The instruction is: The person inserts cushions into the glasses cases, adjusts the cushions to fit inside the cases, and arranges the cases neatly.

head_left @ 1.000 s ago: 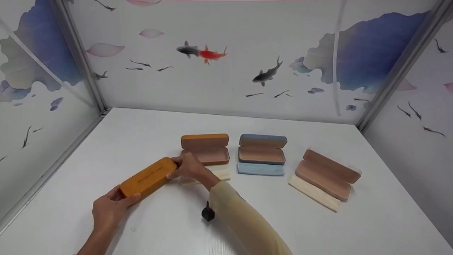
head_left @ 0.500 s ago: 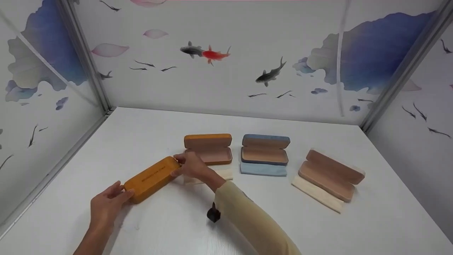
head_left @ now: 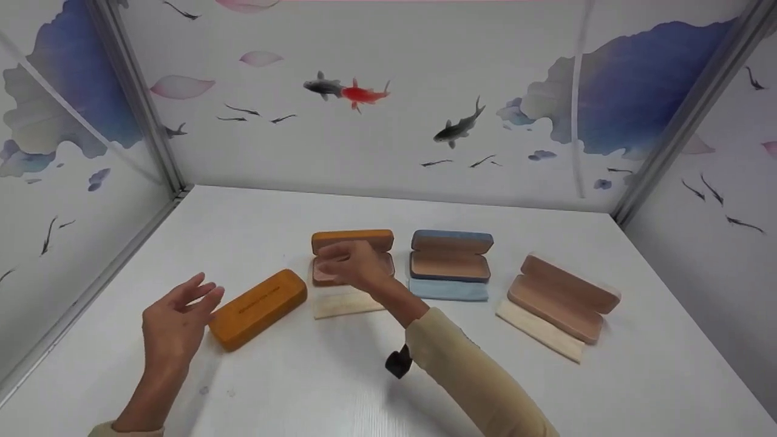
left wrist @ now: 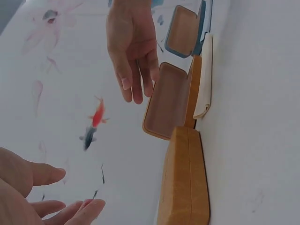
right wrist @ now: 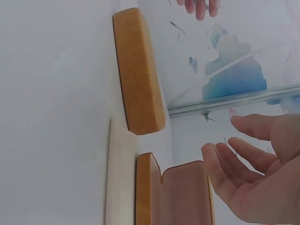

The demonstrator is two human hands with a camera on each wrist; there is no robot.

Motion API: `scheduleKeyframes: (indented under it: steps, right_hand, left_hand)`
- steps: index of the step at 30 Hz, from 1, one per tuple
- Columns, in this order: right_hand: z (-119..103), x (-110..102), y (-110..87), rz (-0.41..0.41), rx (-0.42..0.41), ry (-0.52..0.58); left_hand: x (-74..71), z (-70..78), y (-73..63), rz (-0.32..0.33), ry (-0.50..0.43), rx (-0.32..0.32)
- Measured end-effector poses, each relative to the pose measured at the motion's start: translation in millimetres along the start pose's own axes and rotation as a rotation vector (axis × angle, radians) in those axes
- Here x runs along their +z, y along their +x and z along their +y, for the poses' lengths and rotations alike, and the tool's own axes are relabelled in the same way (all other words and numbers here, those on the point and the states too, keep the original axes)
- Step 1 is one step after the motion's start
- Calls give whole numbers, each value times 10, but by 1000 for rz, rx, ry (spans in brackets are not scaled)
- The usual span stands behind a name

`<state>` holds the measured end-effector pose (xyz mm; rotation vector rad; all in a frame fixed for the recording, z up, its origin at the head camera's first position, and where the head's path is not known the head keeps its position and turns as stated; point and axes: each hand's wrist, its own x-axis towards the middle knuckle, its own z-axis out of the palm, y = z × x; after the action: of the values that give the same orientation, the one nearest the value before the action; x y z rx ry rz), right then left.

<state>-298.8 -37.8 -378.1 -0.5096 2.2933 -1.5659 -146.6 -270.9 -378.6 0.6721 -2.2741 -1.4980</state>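
Note:
A closed orange glasses case (head_left: pixel 258 309) lies slantwise on the white table, lettering on its lid. Just left of its near end my left hand (head_left: pixel 176 321) is raised, fingers loosely bent and holding nothing. My right hand (head_left: pixel 355 264) hovers before an opened orange glasses case (head_left: pixel 354 235) with a pinkish lining, partly hiding it; nothing is in its fingers. Below that case a cream cloth (head_left: pixel 346 304) lies folded. The right wrist view shows the closed case apart from my right hand (right wrist: pixel 258 168), whose fingers are relaxed.
Right of centre stands an opened blue glasses case (head_left: pixel 450 258), a folded light-blue cloth (head_left: pixel 448 290) before it. Farther right, an opened pale glasses case (head_left: pixel 561 297) sits at an angle beside another cream cloth (head_left: pixel 540 331). Printed panels wall the table in at back and sides.
Both hands have let go of the closed orange case, which stays on the table. My left hand has drawn back left and up; my right hand has moved right, toward the opened orange case.

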Motion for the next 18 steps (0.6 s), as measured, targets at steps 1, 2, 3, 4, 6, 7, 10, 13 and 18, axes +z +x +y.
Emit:
scheduleKeyframes:
  steps: [1,2,3,4,6,7,10,13,18]
  right_hand:
    - [-12,-38,-22,4,6,7]
    - [-21,-76,-42,6,13,21]
    - [-26,-117,-60,10,14,31]
    - [-24,-164,-81,16,11,34]
    - [-16,-255,-125,30,-2,51]
    - [-10,-298,-149,36,-6,66]
    - [26,-408,-229,68,-21,72]
    - [78,-503,-301,104,-44,49]
    - [179,-633,-383,172,-57,7]
  left_hand:
    - [11,31,11,-20,-19,3]
    - [24,60,26,-44,-39,2]
    - [38,85,41,-70,-56,0]
    - [60,109,57,-96,-69,-5]
    - [108,155,103,-149,-87,-24]
    - [134,175,124,-173,-91,-32]
    - [228,235,167,-215,-97,-36]
    - [338,310,194,-241,-93,-33]
    - [549,416,226,-268,-62,-32]
